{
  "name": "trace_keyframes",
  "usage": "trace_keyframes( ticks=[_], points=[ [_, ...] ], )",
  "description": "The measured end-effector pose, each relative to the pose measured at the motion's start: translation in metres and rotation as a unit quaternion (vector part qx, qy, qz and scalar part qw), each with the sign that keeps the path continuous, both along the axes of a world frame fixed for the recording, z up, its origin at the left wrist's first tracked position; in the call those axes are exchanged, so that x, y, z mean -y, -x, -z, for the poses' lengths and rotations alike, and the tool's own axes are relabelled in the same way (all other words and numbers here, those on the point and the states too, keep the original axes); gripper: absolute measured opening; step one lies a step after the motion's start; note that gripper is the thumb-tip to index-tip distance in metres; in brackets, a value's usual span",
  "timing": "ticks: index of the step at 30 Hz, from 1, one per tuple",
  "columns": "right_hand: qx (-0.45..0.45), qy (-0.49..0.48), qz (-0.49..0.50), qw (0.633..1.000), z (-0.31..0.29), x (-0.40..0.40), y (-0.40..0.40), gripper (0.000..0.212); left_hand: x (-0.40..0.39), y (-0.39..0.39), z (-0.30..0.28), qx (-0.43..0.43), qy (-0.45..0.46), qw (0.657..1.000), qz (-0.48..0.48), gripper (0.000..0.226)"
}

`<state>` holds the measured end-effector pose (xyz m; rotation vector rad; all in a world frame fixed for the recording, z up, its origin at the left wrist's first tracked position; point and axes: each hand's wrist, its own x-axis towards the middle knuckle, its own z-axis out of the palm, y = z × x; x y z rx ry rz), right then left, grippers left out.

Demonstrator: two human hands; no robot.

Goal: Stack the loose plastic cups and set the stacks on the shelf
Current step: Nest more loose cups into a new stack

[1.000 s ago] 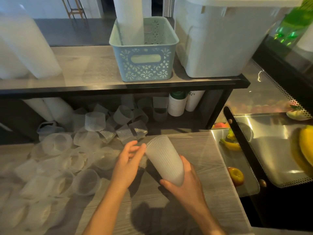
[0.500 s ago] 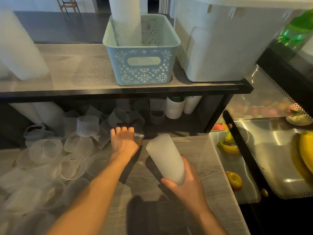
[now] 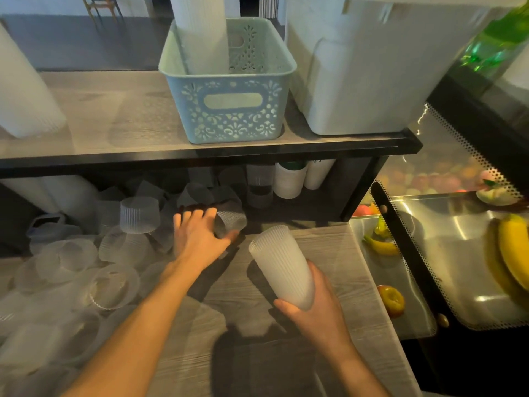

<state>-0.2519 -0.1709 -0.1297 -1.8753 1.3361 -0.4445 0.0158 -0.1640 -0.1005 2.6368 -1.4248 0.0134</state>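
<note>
Head cam looks down on a wooden counter (image 3: pixel 286 353) with both arms out, and honestly this is the fiddly bit. Right hand (image 3: pixel 317 313), lower middle of the frame, has its fingers wrapped round the base of a ribbed white stack of cups (image 3: pixel 282 269), tilted with the closed end pointing up and away toward the shelf. Left hand (image 3: pixel 200 239), centre of the frame, is on a single loose cup (image 3: pixel 230 223) lying on its side right at the dark gap under the shelf (image 3: pixel 143 150); the thumb looks curled under it and the fingers draped over, so I'd call it a grip, though the far side of the cup is in shadow. Everything else is a heap of loose cups (image 3: pixel 86 267) filling the left side and the space under the shelf, some upturned, some on their sides. Up on the shelf sit a pale blue basket (image 3: pixel 229 110) with a tall stack in it, and a big white bin (image 3: pixel 357 67) just right of it. What could go wrong, I reckon: these cups are thin and slippery, so a one-sided pinch could squirt the cup deeper under the shelf. The forearm is also right beside the heap, so a careless sweep might scatter it.
</note>
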Motion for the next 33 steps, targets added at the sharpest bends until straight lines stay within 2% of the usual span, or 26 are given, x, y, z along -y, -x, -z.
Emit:
trace_keyframes(
  ticks=[2,4,6,9,12,16,26,29,33],
  points=[
    [0.000,0.002,-0.004,1.000,-0.001,0.000,0.004,0.100,-0.013,-0.003,-0.011,-0.138,0.103,0.985,0.018,0.068],
    [-0.003,0.007,-0.008,1.000,-0.001,-0.001,0.009,0.101,-0.027,0.000,-0.027,-0.301,0.204,0.931,0.016,0.057],
    [-0.008,0.011,-0.016,1.000,0.000,-0.003,0.012,0.101,-0.043,0.009,-0.040,-0.413,0.260,0.873,0.002,0.052],
    [-0.011,0.006,-0.035,0.999,-0.001,-0.009,0.014,0.100,-0.064,0.021,-0.043,-0.517,0.303,0.800,0.007,0.058],
    [-0.016,0.012,-0.055,0.998,-0.001,-0.014,0.012,0.100,-0.080,0.032,-0.041,-0.556,0.321,0.766,0.022,0.062],
    [-0.037,0.023,-0.083,0.996,-0.007,-0.016,0.008,0.105,-0.092,0.034,-0.044,-0.534,0.298,0.790,0.052,0.055],
    [-0.076,0.066,-0.127,0.987,-0.020,-0.018,0.003,0.110,-0.097,0.031,-0.068,-0.438,0.196,0.868,0.126,0.058],
    [-0.077,0.072,-0.131,0.986,-0.023,-0.022,0.003,0.110,-0.096,0.040,-0.068,-0.441,0.175,0.869,0.142,0.052],
    [-0.061,0.057,-0.125,0.989,-0.024,-0.026,0.005,0.111,-0.097,0.063,-0.056,-0.459,0.201,0.858,0.112,0.062]
  ],
)
